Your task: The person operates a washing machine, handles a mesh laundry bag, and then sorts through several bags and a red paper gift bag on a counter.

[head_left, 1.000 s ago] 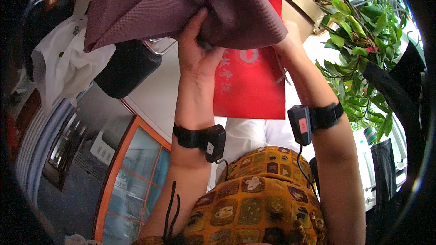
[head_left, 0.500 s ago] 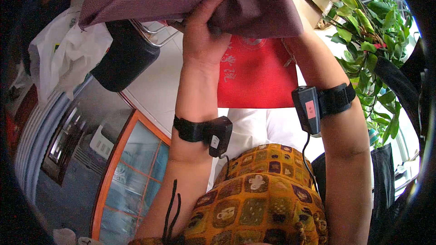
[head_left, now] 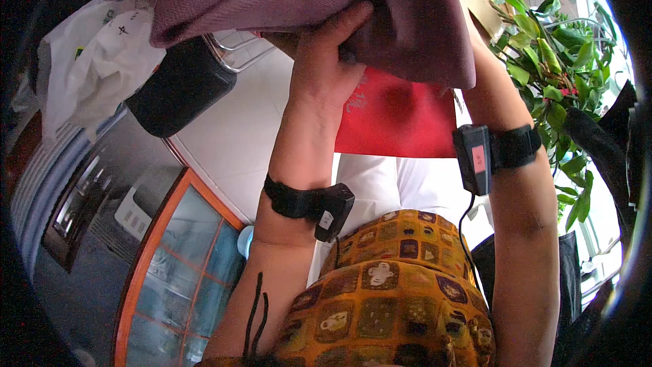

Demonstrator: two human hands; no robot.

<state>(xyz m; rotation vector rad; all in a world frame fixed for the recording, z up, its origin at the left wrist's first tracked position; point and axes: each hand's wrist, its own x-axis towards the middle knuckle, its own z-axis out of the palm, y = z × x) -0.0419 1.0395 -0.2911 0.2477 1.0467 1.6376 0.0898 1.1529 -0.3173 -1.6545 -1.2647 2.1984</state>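
Observation:
A folded piece of purple ribbed cloth (head_left: 251,0) spans the top of the view, its folds hanging lower at the right. My left hand (head_left: 329,58) is closed on its lower edge, thumb lying over the front and fingers hidden underneath. Below the cloth hangs a red bag (head_left: 401,122) with pale printing, just above my lap; its upper part is covered. My right forearm (head_left: 502,95) reaches up along the right side of both, and the right hand is out of sight behind the cloth, so its grip does not show.
A black padded seat (head_left: 183,85) with metal tubes stands at left, beside a white plastic bag (head_left: 102,61). An orange-framed glass cabinet door (head_left: 176,265) is at lower left. Leafy green plants (head_left: 564,61) crowd the right. Black strapped boxes (head_left: 334,212) sit on both forearms.
The purple cloth and both arms have shifted to the right and slightly down in the view. The cloth now covers more of the red bag. My left hand keeps its hold.

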